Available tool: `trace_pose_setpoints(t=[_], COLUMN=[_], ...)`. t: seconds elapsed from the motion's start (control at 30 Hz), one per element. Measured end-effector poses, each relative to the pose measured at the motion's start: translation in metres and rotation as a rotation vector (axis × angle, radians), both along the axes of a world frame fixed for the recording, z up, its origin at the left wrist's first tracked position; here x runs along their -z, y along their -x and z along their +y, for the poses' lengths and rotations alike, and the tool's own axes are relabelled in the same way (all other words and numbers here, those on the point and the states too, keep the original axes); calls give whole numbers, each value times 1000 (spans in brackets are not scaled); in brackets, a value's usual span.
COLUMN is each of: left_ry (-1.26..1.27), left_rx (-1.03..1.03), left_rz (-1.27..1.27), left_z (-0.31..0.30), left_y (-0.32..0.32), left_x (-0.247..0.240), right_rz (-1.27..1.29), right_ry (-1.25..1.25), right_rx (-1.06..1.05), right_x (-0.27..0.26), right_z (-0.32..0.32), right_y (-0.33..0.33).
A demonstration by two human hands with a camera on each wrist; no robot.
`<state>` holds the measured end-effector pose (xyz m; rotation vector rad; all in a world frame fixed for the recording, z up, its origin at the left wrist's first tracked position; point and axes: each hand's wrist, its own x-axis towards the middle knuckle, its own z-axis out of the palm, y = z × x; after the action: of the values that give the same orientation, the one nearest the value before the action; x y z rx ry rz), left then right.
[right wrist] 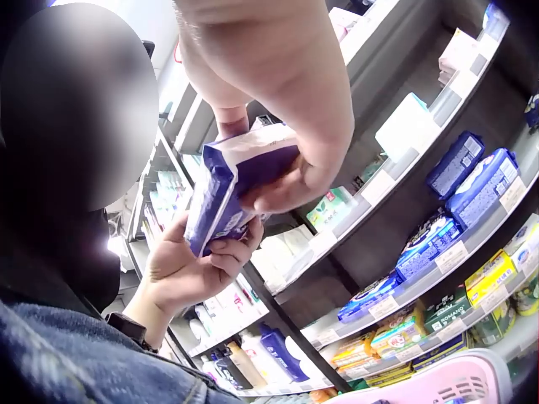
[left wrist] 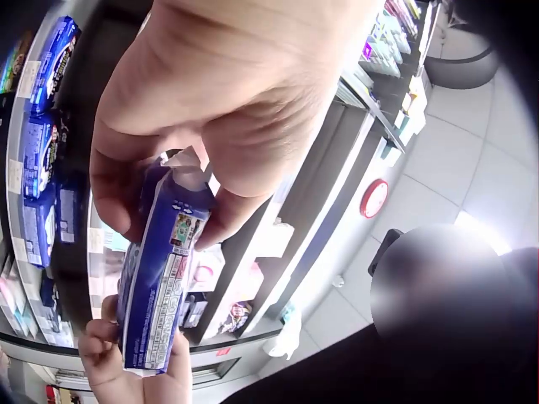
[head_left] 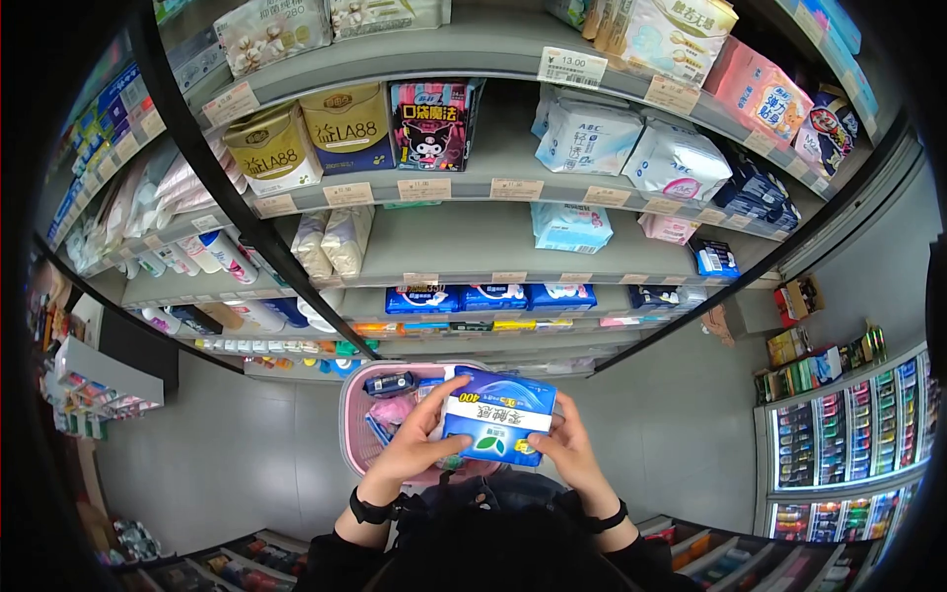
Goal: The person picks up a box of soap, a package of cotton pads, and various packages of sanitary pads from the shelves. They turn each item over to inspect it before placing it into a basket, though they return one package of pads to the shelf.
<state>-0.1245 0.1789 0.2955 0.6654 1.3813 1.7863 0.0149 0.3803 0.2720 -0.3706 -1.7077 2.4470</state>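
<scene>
A blue and white packet point(head_left: 498, 416) with a green leaf print is held between both hands, its print upside down in the head view. The left hand point(head_left: 419, 439) grips its left side, thumb on the face. On its right side the right hand point(head_left: 572, 449) pinches it, thumb near the lower corner. The left wrist view shows the packet's narrow printed side point(left wrist: 164, 286) between the left hand point(left wrist: 219, 93) and the right hand's fingers. In the right wrist view the packet point(right wrist: 227, 189) is tilted, with the right hand point(right wrist: 290, 109) over it.
A pink basket point(head_left: 352, 419) holding several items stands below and left of the packet. Shelves point(head_left: 444, 242) of packaged goods stretch across the front, with dark uprights between sections. Grey floor tiles point(head_left: 237, 454) lie around the basket. Lit drink shelves point(head_left: 853, 434) stand at the right.
</scene>
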Motion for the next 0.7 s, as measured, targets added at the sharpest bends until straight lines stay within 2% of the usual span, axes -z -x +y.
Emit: trace_pose_setpoints(t=[0.07,0.1,0.2,0.23,0.33,0.4,0.47,0.5,0.57,0.6,0.67,0.7], left_ry=[-19,-92,-54,-66,-87,-113,-104,-106,-94,-96,-317,-304], left_rx=[-57,-82,-201,-302,-403,-397,-388,-390,-297,-299,-113,-207], left_rz=[45,-74,-162,-221,-286,-305,-261,-259,-421,-420,-874,-899], left_z=[3,4,6,10,9,9,8,7,9,8,3,5], left_y=[-3,-6,-5,-8,-7,-7,-7,-8,-8,-7,-6,-9], left_x=[-2,-2,8,6,23,28,40,43,40,34,20,19], right_rz=[35,35,83,101,100,81,54,56,213,215,446,447], right_ry=[47,47,107,90,-8,-88,-65,-65,-409,-410,-985,-985], right_rx=[25,25,84,83,53,22,156,154,389,387,280,279], right_x=[-4,-8,-15,-8,9,6,-2,-2,-2,-5,-15,-18], right_z=[1,0,-3,-2,8,7,-1,-5,-11,-8,2,1], right_y=[1,1,2,1,-2,-2,-3,-1,1,2,2,1])
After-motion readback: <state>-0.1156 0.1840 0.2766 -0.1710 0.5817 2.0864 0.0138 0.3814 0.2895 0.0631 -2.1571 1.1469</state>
